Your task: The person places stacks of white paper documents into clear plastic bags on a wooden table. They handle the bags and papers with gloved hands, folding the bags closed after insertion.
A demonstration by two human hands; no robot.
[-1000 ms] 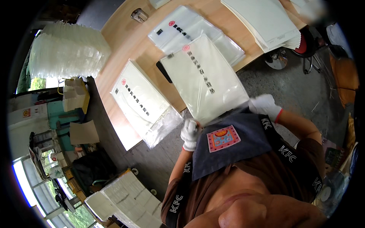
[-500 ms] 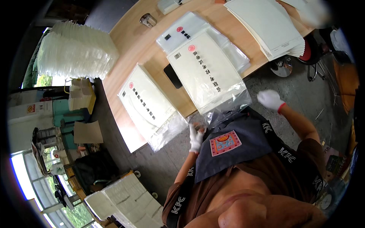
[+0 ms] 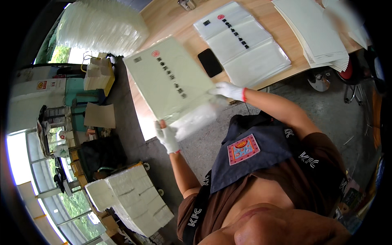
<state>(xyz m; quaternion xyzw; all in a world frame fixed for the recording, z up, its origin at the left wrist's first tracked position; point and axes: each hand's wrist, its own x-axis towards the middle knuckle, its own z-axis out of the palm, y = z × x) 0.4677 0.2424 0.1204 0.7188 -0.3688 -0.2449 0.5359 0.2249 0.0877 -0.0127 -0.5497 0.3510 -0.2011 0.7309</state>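
A clear plastic bag filled with a stack of pale paper (image 3: 171, 77), with dark print and a red round mark, lies tilted over the left part of the table. At its near left corner my left hand (image 3: 166, 138), in a white glove, grips it with the thumb on top. My right hand (image 3: 228, 90), gloved too, pinches its near right corner. The bag's loose, crumpled mouth (image 3: 196, 120) hangs between my hands past the table edge. Right of it are a black phone (image 3: 210, 63) and a flat pile of clear printed bags (image 3: 249, 47).
The wooden table (image 3: 163, 16) carries a metal cup (image 3: 187, 4) and a fanned stack of pale sheets (image 3: 312, 32) at the right. A tall pile of clear plastic (image 3: 102, 26) stands far left. Wrapped white bundles (image 3: 132, 196) sit on a cart at lower left.
The filled bag has gone from the bag pile to the left, over the spot where another filled bag lay. Both hands have moved up and left and now hold its near corners.
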